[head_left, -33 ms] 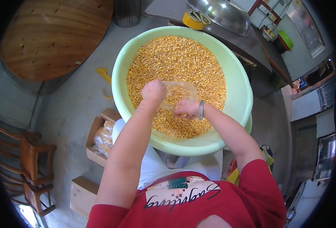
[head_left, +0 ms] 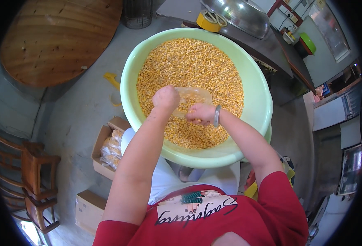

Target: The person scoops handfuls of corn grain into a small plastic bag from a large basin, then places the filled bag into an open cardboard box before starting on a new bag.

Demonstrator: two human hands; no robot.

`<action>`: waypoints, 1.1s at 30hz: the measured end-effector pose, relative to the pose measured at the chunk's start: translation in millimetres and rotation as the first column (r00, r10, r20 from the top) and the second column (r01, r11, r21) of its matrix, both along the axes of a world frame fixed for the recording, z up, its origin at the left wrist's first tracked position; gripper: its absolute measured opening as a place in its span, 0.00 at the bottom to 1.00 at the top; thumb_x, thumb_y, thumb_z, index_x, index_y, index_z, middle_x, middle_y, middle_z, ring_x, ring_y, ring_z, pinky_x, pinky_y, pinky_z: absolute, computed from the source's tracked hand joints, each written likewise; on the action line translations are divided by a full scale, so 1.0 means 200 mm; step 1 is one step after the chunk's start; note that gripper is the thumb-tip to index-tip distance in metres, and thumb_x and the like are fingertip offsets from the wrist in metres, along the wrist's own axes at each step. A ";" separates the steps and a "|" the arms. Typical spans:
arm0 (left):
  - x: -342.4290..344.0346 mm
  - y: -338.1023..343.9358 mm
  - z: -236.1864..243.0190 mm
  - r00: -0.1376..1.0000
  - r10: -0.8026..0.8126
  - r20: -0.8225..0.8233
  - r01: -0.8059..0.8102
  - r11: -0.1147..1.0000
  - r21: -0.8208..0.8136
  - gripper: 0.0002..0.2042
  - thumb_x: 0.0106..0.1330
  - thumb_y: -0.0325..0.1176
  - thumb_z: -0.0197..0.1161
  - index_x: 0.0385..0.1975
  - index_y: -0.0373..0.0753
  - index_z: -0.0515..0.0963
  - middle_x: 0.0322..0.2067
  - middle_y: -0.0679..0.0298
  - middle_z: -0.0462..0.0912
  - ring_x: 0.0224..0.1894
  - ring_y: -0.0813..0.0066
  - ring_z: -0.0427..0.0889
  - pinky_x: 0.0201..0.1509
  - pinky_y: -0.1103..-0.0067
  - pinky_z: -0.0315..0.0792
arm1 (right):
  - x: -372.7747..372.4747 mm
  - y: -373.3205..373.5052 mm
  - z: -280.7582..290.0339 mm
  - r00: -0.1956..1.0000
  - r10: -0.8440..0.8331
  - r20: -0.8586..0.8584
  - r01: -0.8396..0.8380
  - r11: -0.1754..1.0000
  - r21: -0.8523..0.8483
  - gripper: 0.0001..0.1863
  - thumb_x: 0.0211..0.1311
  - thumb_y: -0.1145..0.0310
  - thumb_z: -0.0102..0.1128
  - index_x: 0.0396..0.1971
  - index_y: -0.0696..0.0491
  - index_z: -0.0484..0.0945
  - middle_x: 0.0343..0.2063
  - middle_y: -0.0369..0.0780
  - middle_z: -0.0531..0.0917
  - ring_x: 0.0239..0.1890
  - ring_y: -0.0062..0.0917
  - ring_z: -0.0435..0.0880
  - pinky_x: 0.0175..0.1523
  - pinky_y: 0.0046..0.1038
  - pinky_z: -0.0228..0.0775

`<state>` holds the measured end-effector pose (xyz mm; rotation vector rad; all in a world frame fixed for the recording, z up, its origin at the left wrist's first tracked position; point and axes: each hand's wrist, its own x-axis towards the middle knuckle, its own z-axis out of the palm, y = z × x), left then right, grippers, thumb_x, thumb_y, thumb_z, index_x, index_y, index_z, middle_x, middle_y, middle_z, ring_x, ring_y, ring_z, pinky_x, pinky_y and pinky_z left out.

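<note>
Clear plastic bag (head_left: 195, 95) sat over the heaped corn kernels (head_left: 191, 61), inside the pale green basin (head_left: 258, 94), low of centre; some kernels showed in or through it, couldn't tell which. Left hand (head_left: 165, 99) was closed in a fist at the bag's left edge, pinching it; fingertips hidden. Right hand (head_left: 202, 113), silver bangle (head_left: 217, 116) at the wrist, had its fingers curled just beside the bag's lower right, a few kernels at the fingertips; palm hidden, couldn't tell if it gripped any. Open cardboard box (head_left: 101, 143) by the person's left leg held filled bags (head_left: 112, 149), partly covered by the forearm. Round wooden tabletop (head_left: 58, 41) was cut off at top. Versus the earlier frame: right hand slightly higher, fingers tucked more; left hand and basin unchanged.
</note>
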<state>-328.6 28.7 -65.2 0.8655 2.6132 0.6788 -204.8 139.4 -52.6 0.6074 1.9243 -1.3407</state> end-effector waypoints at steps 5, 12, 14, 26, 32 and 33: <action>-0.01 0.00 -0.01 1.000 0.013 0.009 -0.013 1.000 0.023 0.14 0.58 0.37 0.47 0.32 0.38 0.78 0.33 0.51 0.79 0.38 0.54 0.78 0.44 0.65 0.71 | -0.20 0.05 -0.04 0.954 -0.272 -0.129 0.290 0.944 0.159 0.11 0.54 0.60 0.55 0.29 0.53 0.76 0.15 0.34 0.72 0.16 0.20 0.70 0.18 0.24 0.61; -0.01 -0.02 0.02 0.999 0.032 -0.003 -0.032 0.998 0.053 0.10 0.52 0.35 0.53 0.29 0.37 0.78 0.30 0.50 0.79 0.35 0.53 0.79 0.41 0.66 0.72 | -0.38 -0.07 -0.14 0.776 -0.585 -0.236 0.588 0.806 -0.066 0.11 0.54 0.78 0.47 0.34 0.55 0.78 0.19 0.38 0.76 0.17 0.23 0.73 0.17 0.24 0.63; -0.02 -0.02 -0.01 0.995 0.071 -0.070 -0.060 0.987 0.149 0.09 0.50 0.33 0.55 0.27 0.36 0.77 0.29 0.50 0.79 0.35 0.53 0.79 0.41 0.65 0.72 | -0.41 -0.03 -0.17 0.811 -0.487 -0.323 0.502 0.864 -0.042 0.14 0.52 0.80 0.46 0.36 0.54 0.78 0.18 0.38 0.76 0.15 0.23 0.73 0.16 0.25 0.63; -0.03 -0.02 -0.04 0.990 0.106 -0.090 -0.092 0.986 0.138 0.09 0.52 0.33 0.54 0.26 0.36 0.78 0.29 0.50 0.79 0.35 0.52 0.78 0.40 0.64 0.71 | -0.19 0.10 -0.12 0.834 -0.046 -0.551 0.173 0.968 0.181 0.15 0.46 0.85 0.46 0.32 0.57 0.80 0.25 0.40 0.81 0.30 0.25 0.80 0.36 0.25 0.72; -0.02 0.00 0.01 0.997 0.068 -0.019 -0.068 0.997 0.022 0.10 0.53 0.32 0.54 0.32 0.38 0.78 0.33 0.53 0.80 0.39 0.57 0.79 0.44 0.68 0.72 | -0.01 -0.10 -0.21 0.763 0.420 -0.492 -0.165 0.862 0.480 0.10 0.49 0.70 0.53 0.32 0.55 0.78 0.29 0.44 0.81 0.35 0.35 0.80 0.43 0.32 0.71; -0.02 0.00 0.01 0.997 0.080 -0.017 -0.080 0.996 0.032 0.10 0.53 0.34 0.54 0.31 0.38 0.78 0.33 0.53 0.80 0.39 0.57 0.78 0.43 0.67 0.72 | 0.02 -0.15 -0.24 0.740 0.456 -0.494 -0.118 0.812 0.572 0.12 0.49 0.67 0.53 0.34 0.55 0.77 0.32 0.45 0.80 0.37 0.36 0.79 0.44 0.33 0.70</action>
